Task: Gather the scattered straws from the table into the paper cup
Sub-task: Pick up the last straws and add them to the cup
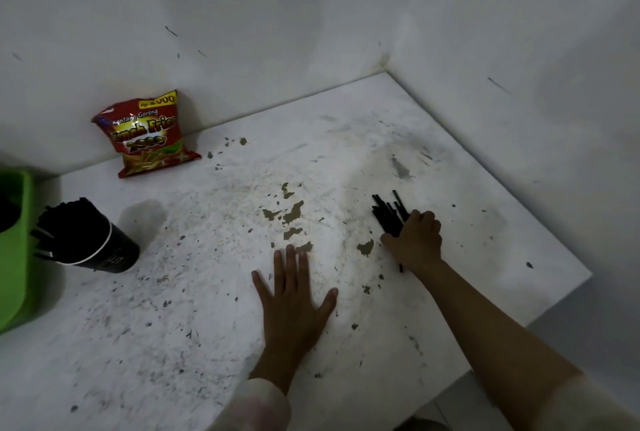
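Chipped white table (207, 292) | right hand (414, 240) curled around thin black straws (388, 212), far right of cup (104, 250) | left hand (294, 306) flat, fingers spread | cup dark paper, straw-filled

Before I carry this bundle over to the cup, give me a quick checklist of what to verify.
1. Right hand closed around the bundle of thin black straws: ok.
2. Every straw caught in the grip: cannot tell; the ends are fanned.
3. Black paper cup upright: not ok; it leans left.
4. Room in the cup: cannot tell; it already holds many straws.
5. Worn white table between hand and cup clear: ok.
6. Left hand free: ok; flat on the table.
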